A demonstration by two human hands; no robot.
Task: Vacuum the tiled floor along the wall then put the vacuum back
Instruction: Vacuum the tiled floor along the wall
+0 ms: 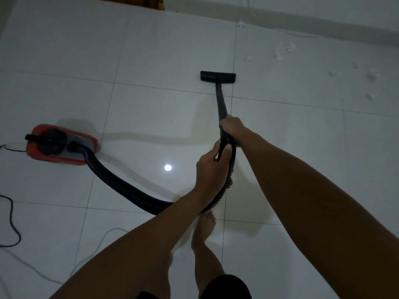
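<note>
Floor (151, 61): pale glossy tiles with thin dark grout lines; a round light glare sits near the middle, dim overall
Wall (323, 9): runs along the far right, meeting the floor at a shadowed edge; a brown strip at the far top is cut off by the frame
Debris (280, 53): small whitish tufts scattered on the tiles at far right, near the wall; too faint to tell what they are
Nozzle (218, 75): black, flat on the floor, far from the person and left of the debris
Wand (221, 102): black tube rising from the nozzle toward the hands
Right hand (232, 130): fingers curled round the wand's near end, where it joins the hose
Left hand (212, 167): just nearer than the right, thumb and fingers wrapped round the ribbed hose; fingertips hidden behind it
Hose (121, 182): black, ribbed, curving from the hands down and left to the vacuum; part of it hidden behind the left forearm
Vacuum (62, 144): red canister with a black top, on the floor at left, well apart from the nozzle
Cord (13, 223): dark cable at the left edge, cut off by the frame; a paler line loops near it
Legs (203, 240): bare, one foot partly hidden behind the left arm; dark shorts cut off at the bottom
</note>
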